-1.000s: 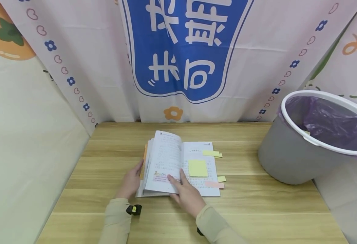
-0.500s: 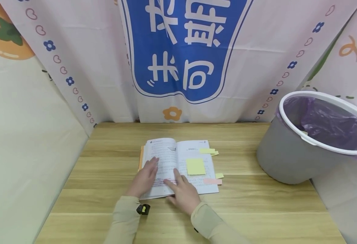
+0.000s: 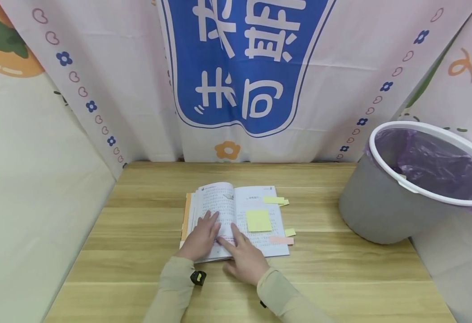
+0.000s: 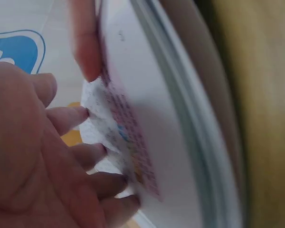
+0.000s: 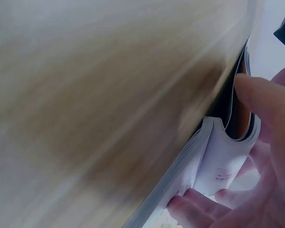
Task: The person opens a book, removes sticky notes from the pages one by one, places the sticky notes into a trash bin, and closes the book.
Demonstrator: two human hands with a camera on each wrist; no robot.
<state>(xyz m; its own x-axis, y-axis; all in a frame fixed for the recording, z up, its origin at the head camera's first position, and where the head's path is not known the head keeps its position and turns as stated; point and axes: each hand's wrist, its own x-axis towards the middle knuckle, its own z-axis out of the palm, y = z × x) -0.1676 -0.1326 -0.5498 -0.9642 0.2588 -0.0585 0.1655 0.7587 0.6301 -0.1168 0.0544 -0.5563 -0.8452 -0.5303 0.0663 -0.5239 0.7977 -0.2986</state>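
Observation:
An open book (image 3: 256,246) lies on the wooden table, thicker on its left side, where an orange edge (image 3: 186,215) shows. My left hand (image 3: 199,237) rests on the left page, and its fingertips press the printed text in the left wrist view. Beside it, my right hand (image 3: 247,260) touches the pages near the spine with spread fingers. In the right wrist view, the right thumb (image 5: 256,92) is right at the book's bottom edge. A square yellow sticky note (image 3: 259,220) lies on the right page, with yellow tabs (image 3: 274,200) and a pink tab (image 3: 281,240) along its outer side.
A grey waste bin (image 3: 377,202) with a white rim and purple liner stands at the table's right. Behind the table (image 3: 333,278) hangs a printed cloth (image 3: 139,89) with a blue panel. Pale cloth also closes off the left side.
The raised left pages have come down flat. My left hand has moved from the book's left edge rightward onto the page; the right hand has stayed near the spine.

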